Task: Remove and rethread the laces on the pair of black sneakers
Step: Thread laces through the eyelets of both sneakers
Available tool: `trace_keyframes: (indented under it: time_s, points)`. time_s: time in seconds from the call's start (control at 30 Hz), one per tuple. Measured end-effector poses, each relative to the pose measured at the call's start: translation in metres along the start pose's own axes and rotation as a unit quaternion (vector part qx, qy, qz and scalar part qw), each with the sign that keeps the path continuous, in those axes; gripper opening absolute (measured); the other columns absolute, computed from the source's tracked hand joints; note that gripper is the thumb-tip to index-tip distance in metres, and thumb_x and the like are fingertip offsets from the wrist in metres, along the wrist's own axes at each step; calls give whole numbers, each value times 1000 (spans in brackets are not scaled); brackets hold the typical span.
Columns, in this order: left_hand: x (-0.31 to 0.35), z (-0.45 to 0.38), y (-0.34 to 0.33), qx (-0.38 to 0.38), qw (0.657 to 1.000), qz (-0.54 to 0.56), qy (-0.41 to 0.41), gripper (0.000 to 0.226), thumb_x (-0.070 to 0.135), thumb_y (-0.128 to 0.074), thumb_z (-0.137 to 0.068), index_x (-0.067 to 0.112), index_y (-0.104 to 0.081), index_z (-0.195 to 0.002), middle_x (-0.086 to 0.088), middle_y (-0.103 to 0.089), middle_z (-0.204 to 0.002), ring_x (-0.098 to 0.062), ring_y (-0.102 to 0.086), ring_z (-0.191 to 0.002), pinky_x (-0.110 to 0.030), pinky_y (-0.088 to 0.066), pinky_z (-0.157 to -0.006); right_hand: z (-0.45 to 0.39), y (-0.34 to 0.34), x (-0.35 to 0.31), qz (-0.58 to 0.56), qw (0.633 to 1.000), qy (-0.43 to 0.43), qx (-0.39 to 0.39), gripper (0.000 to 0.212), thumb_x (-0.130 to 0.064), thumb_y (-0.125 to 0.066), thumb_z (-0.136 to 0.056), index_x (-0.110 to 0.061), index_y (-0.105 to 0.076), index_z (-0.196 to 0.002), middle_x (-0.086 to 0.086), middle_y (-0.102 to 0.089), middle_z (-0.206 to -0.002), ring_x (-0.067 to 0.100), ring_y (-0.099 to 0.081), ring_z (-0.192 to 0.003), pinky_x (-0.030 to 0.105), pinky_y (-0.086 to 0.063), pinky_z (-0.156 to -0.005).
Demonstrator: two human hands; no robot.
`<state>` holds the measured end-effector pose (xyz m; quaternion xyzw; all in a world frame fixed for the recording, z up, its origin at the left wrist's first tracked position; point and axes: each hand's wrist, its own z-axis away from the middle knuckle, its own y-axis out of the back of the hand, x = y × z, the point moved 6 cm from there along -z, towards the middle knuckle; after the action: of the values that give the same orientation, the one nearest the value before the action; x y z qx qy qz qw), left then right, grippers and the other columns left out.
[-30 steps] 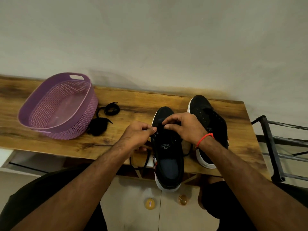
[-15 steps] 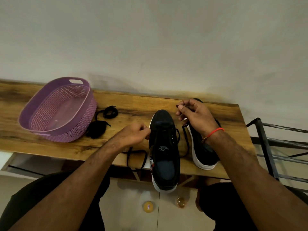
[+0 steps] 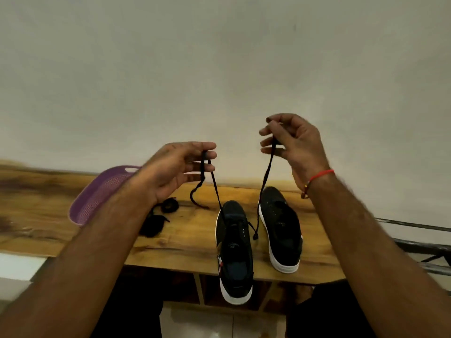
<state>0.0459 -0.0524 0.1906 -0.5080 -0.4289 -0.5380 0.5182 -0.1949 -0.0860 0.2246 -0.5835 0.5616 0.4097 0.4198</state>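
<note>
Both hands raised, pinching.

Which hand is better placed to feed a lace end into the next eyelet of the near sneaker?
Probably the right hand: its lace tip dangles just beside the near sneaker. The left hand's end curls away over the table.

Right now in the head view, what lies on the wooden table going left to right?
Purple perforated plastic basket → loose bundled black laces → nearer black white-soled sneaker with its lace held up → second black white-soled sneaker.
</note>
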Motion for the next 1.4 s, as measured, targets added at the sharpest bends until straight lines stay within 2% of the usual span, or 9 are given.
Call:
trace_keyframes:
  time_s: [0.17,0.33,0.53,0.73,0.9,1.03,1.13,1.27,1.4]
  points:
    - [73,22,-22,-46,998,42,-31,41,-2,-40,-98,12,-69,-123,-1,-75,-114,-22,-73,-106,-35,-57,-82,-10,-7,-78,-6,998,57,-1,8,-15,-59,-99,-11,-61,-106,8,-77,-95,26,-68,-77,42,-60,-77]
    - [120,33,-46,-58,994,80,-54,36,-9,-54,-95,6,-66,-126,-8,-73,-120,-24,-73,-107,-31,-62,-77,-8,-23,-119,-10,998,63,-22,6,-19,-58,-100,-15,-58,-104,5,-77,-97,26,-69,-80,44,-58,-82]
    - [164,43,-62,-80,984,139,-81,40,-14,-47,-95,4,-65,-125,-10,-73,-120,-24,-73,-107,-25,-60,-68,-11,-27,-156,-2,996,90,-28,9,-20,-57,-101,-13,-58,-105,4,-77,-97,26,-70,-82,44,-57,-85]
    - [208,49,-67,-19,986,11,-164,23,13,-66,-96,12,-70,-119,-3,-77,-111,-20,-76,-97,-23,-54,-56,-22,-23,-181,11,994,110,-14,13,-20,-57,-101,-9,-59,-107,3,-77,-94,30,-72,-86,43,-59,-85]
    - [231,49,-66,86,952,-184,-228,22,45,-68,-93,28,-77,-105,8,-74,-100,-11,-68,-63,-21,-44,-50,-28,-19,-183,5,994,112,2,8,-18,-65,-96,-13,-66,-101,2,-76,-96,26,-71,-89,35,-60,-78]
    - [248,42,-68,144,917,-228,-296,26,39,-72,-92,21,-76,-111,11,-69,-110,-12,-69,-66,-19,-43,-42,-37,-9,-190,18,992,118,41,1,-20,-72,-90,-19,-72,-92,-4,-70,-89,11,-64,-82,29,-56,-73]
    - [259,40,-70,161,899,-226,-339,21,27,-76,-90,18,-74,-110,2,-74,-96,-13,-70,-57,-21,-45,-41,-43,-5,-197,8,992,115,47,3,-20,-73,-89,-19,-72,-93,0,-71,-91,11,-63,-79,27,-52,-71]
    - [265,33,-70,174,894,-215,-352,19,26,-74,-92,13,-73,-105,0,-76,-83,-18,-72,-58,-22,-45,-40,-49,-2,-204,15,991,119,55,7,-18,-74,-88,-17,-73,-95,5,-75,-95,12,-64,-78,24,-50,-71]
    - [264,21,-74,172,893,-222,-352,24,27,-71,-94,12,-75,-113,3,-72,-107,-16,-71,-58,-21,-44,-39,-54,-2,-209,17,990,125,54,9,-15,-72,-90,-14,-73,-99,2,-76,-90,3,-65,-71,14,-47,-64]
